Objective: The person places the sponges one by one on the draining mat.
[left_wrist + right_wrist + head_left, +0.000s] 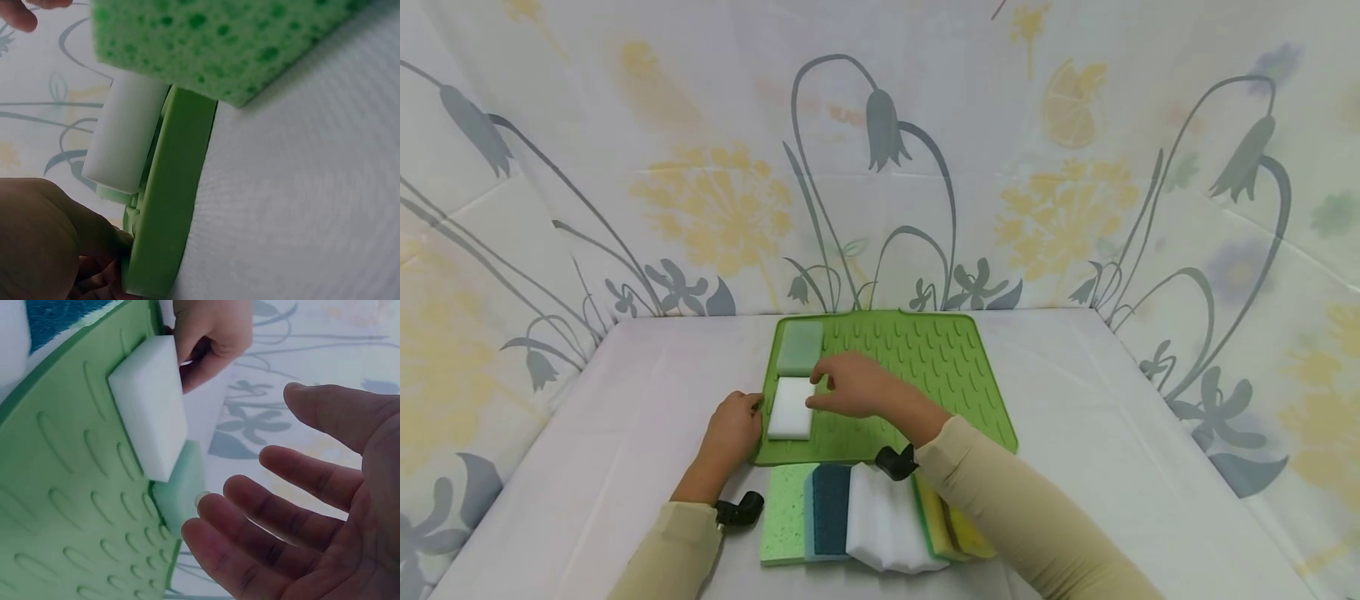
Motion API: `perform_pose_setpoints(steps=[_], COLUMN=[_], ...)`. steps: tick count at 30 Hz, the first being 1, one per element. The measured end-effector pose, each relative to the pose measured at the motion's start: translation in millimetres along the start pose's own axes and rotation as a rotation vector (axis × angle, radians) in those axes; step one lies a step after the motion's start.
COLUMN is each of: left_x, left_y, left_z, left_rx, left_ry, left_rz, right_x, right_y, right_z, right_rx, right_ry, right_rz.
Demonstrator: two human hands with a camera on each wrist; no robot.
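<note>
A green ridged silicone mat point(880, 450) lies on the table. My left hand point(736, 425) is at its left edge; in the left wrist view the thumb is on the mat's rim point(169, 206) with the fingers curled beside it, pinching the edge. A white sponge block point(791, 408) lies on the mat's left side, just right of that hand. Behind it sits a pale green sponge point(800, 348). My right hand point(853, 385) hovers over the mat beside the white block, fingers loosely spread and holding nothing, as the right wrist view shows.
In front of the mat stands a row of sponges: a speckled light green one point(786, 512), a dark blue one point(831, 508), a white wavy one point(887, 525) and yellow ones point(936, 517) partly under my right sleeve. A patterned cloth point(880, 208) hangs behind the table.
</note>
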State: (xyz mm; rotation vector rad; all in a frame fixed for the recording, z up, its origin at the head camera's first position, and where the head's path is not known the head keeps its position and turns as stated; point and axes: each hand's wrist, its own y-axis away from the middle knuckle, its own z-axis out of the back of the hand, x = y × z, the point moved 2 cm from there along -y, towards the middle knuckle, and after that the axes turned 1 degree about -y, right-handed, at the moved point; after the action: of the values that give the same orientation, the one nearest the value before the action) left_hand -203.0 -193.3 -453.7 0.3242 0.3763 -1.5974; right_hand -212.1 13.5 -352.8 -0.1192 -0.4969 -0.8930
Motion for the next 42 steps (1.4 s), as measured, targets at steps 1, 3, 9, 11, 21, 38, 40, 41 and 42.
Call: perform_pose_setpoints(steps=[1,3,9,11,21,38,40,41,42], left_x=[0.1,0.3,2.2,2.2,1.7,2.9,2.6,2.6,2.5], left_y=[0.2,0.4,-0.7,-0.5,0.4,-1.0,-0.9,-0.7,-0.5], left_z=[0.0,0.0,-1.6,-1.6,0.2,-2.0,-1.9,-1.9,-1.9], left_rx=[0.0,0.0,0.003,0.002,-0.014,-0.016,-0.013,-0.012,-0.011], left_ry=[-0.001,-0.003,-0.002,0.0,-0.008,-0.011,-0.008,-0.007,-0.006], left_rz=[-0.001,-0.004,-0.004,-0.003,-0.012,-0.003,-0.001,0.0,0.001], right_x=[-1.3,-4.1,-14.4,-18.1,-38.5,-88.3,-92.8,-94.8,-96.5], right_y=[2.4,7.2,24.4,31.3,67.5,134.6,141.5,144.9,148.3], right_z=[0.5,1.2,6.4,8.2,13.0,5.5,3.5,2.5,1.8], right_rx=[-0.004,-0.012,-0.026,-0.029,-0.083,-0.206,-0.219,-0.223,-0.228], right_ry=[-0.008,-0.026,-0.056,-0.058,-0.081,-0.131,-0.13,-0.131,-0.129], right_rz=[0.005,0.013,0.001,-0.014,-0.033,-0.2,-0.225,-0.234,-0.242])
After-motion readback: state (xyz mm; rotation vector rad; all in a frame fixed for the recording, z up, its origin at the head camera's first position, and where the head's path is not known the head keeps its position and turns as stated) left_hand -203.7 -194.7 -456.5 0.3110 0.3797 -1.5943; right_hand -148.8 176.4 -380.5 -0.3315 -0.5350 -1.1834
